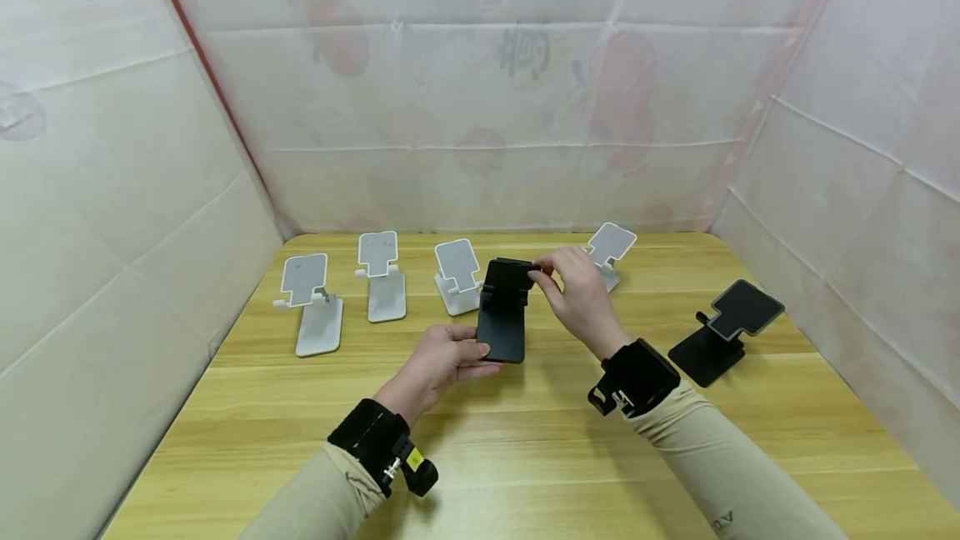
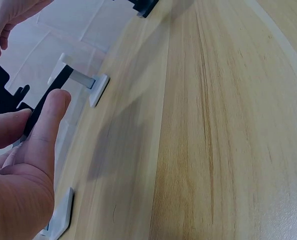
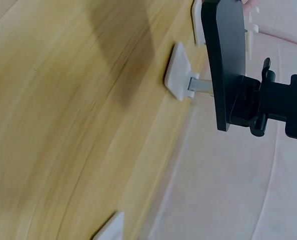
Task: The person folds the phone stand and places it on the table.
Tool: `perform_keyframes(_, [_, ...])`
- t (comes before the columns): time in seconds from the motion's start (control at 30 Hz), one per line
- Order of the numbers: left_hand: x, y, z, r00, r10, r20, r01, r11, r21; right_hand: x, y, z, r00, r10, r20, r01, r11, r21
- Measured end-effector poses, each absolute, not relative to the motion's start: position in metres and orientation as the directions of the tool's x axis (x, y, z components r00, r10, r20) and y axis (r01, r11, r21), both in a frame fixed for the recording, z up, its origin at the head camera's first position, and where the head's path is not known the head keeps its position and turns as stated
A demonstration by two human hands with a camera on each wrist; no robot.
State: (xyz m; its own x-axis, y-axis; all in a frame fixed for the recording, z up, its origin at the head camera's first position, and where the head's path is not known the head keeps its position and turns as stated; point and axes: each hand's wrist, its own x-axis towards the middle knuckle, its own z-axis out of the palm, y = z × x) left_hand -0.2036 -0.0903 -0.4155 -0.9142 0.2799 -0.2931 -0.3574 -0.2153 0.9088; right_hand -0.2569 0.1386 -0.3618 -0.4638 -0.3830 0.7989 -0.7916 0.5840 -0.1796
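Observation:
A black phone stand is held just above the wooden table at its middle. My left hand grips the near end of its flat base, thumb on top. My right hand pinches the upper corner of its folded holder plate. In the left wrist view my left thumb and fingers clasp the base's thin black edge. The right wrist view shows the base edge-on, with the hinge arm and plate sticking out to the right.
Three white phone stands stand in a row at the back left, and another white one is behind my right hand. A second black stand sits at the right. White sheet walls enclose the table.

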Motion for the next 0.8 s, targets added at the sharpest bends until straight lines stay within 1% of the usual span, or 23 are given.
perform_keyframes(0.33, [-0.2027, -0.0910, -0.4158, -0.915, 0.278, -0.292, -0.356, -0.217, 0.909, -0.2552, 0.1380, -0.3582, -0.472, -0.414, 0.778, -0.805, 0.563, -0.189])
perform_keyframes(0.47, [-0.2019, -0.0914, -0.4150, -0.918, 0.273, -0.286, -0.351, -0.233, 0.907, -0.2552, 0.1366, -0.3580, -0.455, -0.421, 0.785, -0.812, 0.559, -0.171])
perform_keyframes(0.7, [-0.2003, -0.0918, -0.4126, -0.920, 0.279, -0.275, -0.348, -0.257, 0.902, -0.2556, 0.1346, -0.3593, -0.394, -0.436, 0.809, -0.835, 0.537, -0.118])
perform_keyframes(0.8, [-0.2003, -0.0920, -0.4131, -0.922, 0.279, -0.270, -0.344, -0.267, 0.900, -0.2553, 0.1336, -0.3600, -0.380, -0.444, 0.812, -0.846, 0.521, -0.111])
